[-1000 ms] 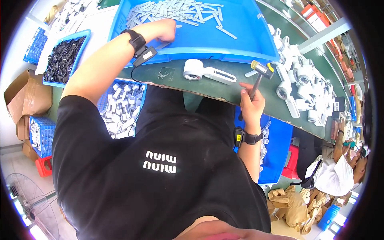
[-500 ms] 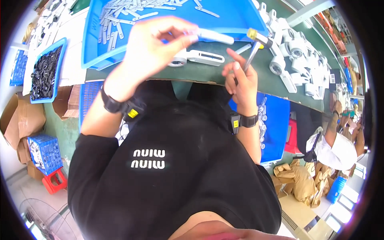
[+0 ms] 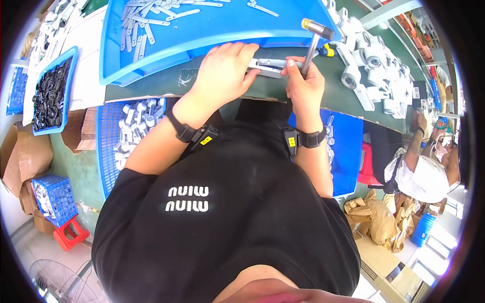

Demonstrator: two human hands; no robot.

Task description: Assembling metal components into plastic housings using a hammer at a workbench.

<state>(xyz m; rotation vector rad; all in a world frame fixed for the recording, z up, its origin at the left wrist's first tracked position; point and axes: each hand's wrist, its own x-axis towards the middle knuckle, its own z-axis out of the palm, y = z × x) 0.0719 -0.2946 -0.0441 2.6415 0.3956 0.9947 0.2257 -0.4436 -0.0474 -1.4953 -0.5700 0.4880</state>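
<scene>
My left hand [image 3: 225, 70] is closed over the left end of a white elongated plastic part [image 3: 269, 72] on the green bench, and its palm hides that end. A light grey plastic strip [image 3: 274, 63] lies along the top of this part. My right hand [image 3: 305, 83] is wrapped round the metal handle of a small hammer [image 3: 317, 29], whose head, with one yellow face, points up and away. The thumb and forefinger of that same hand also touch the strip's right end.
Beyond my hands stands a blue bin [image 3: 202, 45] of grey strips. White round-headed parts [image 3: 374, 60] are heaped on the right. A blue tray of black pieces [image 3: 53, 93] sits at left. Below the bench edge are a blue basket [image 3: 107, 151] and another blue bin [image 3: 348, 156].
My left hand has brought the strip down from the air onto the white part and now covers its left end. My right hand, still gripping the hammer, has closed in and touches the strip.
</scene>
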